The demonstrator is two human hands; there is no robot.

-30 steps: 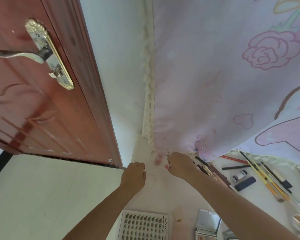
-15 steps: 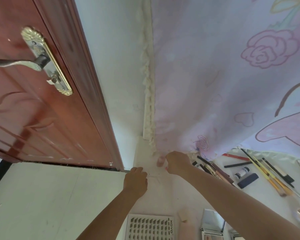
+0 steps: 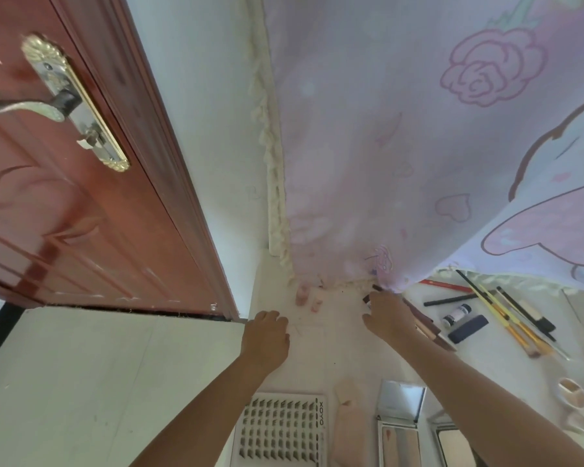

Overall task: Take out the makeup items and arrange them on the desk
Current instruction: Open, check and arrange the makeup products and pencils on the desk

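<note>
since the earlier frame, the right hand (image 3: 390,316) is being shifted rightward, away from the two small pale pink items (image 3: 307,297) at the curtain's foot and toward the cluster of dark slim sticks (image 3: 425,323); the left hand (image 3: 267,335) is being kept close to its former place near the door's lower corner.

left hand: is being held knuckles up over the white desk surface (image 3: 317,358), fingers curled under; whether anything is being held cannot be told.

right hand: is being held over the near ends of the dark sticks, fingers bent downward; a small dark tip is showing just beside the fingers, but whether it is being pinched cannot be told.

makeup items, being laid out on the desk:
- two small pale pink items, lying between the hands, near the curtain hem.
- dark slim sticks, partly hidden beneath the right hand and forearm.
- small white bottle with dark cap (image 3: 456,315), just beside a dark blue oblong case (image 3: 469,328).
- long yellow-handled brushes (image 3: 506,323) and black pencils (image 3: 523,308), lying to the right.
- red pencil (image 3: 444,285), lying under the curtain edge.
- white tray of false lashes in rows (image 3: 280,429), at the near edge.
- open silver compact with mirror lid (image 3: 402,404), right of the tray.

surroundings: pink rose-printed curtain (image 3: 418,146) is hanging over the desk's far side; red-brown door with brass handle (image 3: 64,106) is standing at left.
</note>
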